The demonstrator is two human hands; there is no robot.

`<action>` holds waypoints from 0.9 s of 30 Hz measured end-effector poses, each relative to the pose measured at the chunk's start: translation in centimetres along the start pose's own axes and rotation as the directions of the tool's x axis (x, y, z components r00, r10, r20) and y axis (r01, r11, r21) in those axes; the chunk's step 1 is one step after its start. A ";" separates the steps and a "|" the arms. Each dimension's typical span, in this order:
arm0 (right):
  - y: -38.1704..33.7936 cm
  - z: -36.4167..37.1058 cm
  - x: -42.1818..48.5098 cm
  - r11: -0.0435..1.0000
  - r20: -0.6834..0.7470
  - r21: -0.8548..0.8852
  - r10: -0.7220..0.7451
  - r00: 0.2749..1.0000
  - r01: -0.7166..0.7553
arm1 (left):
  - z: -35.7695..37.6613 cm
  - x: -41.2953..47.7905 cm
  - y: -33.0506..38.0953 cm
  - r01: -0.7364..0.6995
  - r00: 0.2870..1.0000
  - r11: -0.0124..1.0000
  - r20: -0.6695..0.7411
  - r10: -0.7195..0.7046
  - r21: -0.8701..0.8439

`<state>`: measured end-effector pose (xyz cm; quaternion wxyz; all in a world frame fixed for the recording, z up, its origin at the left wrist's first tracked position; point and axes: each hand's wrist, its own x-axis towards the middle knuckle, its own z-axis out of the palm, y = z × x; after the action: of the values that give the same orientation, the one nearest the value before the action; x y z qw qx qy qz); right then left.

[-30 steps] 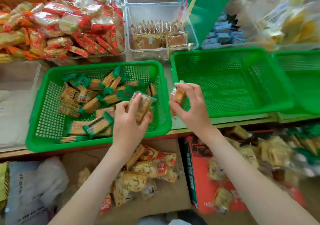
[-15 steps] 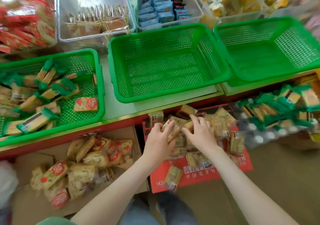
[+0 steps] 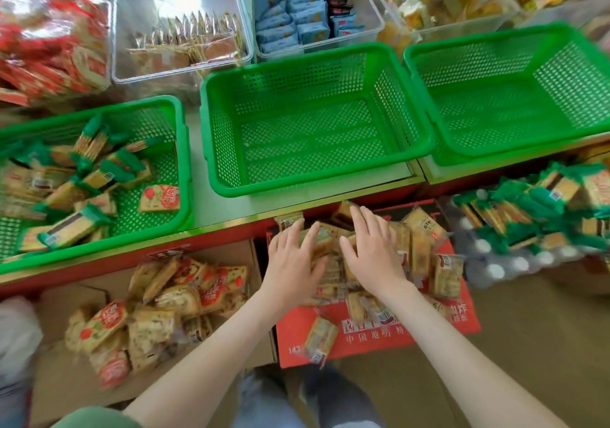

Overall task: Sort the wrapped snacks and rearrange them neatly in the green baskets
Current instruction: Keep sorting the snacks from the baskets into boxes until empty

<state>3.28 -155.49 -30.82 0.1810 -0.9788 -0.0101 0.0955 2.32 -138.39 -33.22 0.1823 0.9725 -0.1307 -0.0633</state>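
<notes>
Early stage: left basket (image 3: pixel 181 150) holds loosely heaped green-wrapped snacks (image 3: pixel 99 176), middle basket (image 3: pixel 310 143) and right basket (image 3: pixel 505 110) hold nothing, while left hand (image 3: pixel 293 259) and right hand (image 3: pixel 373 252), fingers spread flat, press on clear-wrapped snacks (image 3: pixel 445 272) piled on the red box (image 3: pixel 373 338) below.

We count three green baskets (image 3: pixel 297 77) set side by side. Behind them we count four clear bins (image 3: pixel 178 8), the far-left one only partly in view. The left basket (image 3: pixel 186 163) holds one red-label snack (image 3: pixel 160 198). Its green-ended snacks (image 3: pixel 76 226) number at least ten, but blur and overlap prevent an exact figure. We count two boxes, one brown box (image 3: pixel 66 378) and one red box (image 3: pixel 373 335). One loose snack (image 3: pixel 320 335) lies alone on the red box's near flap. The heaps in both boxes are too jumbled to tally. We count two hands, one left hand (image 3: pixel 293 262) and one right hand (image 3: pixel 373 252).
</notes>
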 end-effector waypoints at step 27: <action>-34.9 9.8 16.3 0.888 0.325 -0.069 -0.411 0.852 0.454 | -17.5 -4.5 -38.1 0.308 0.951 0.938 -0.057 -0.303 0.159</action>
<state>17.96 -118.57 -30.41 0.1235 -0.9354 -0.2647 0.1992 9.78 -96.99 -30.81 0.0906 0.9936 0.0197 -0.0643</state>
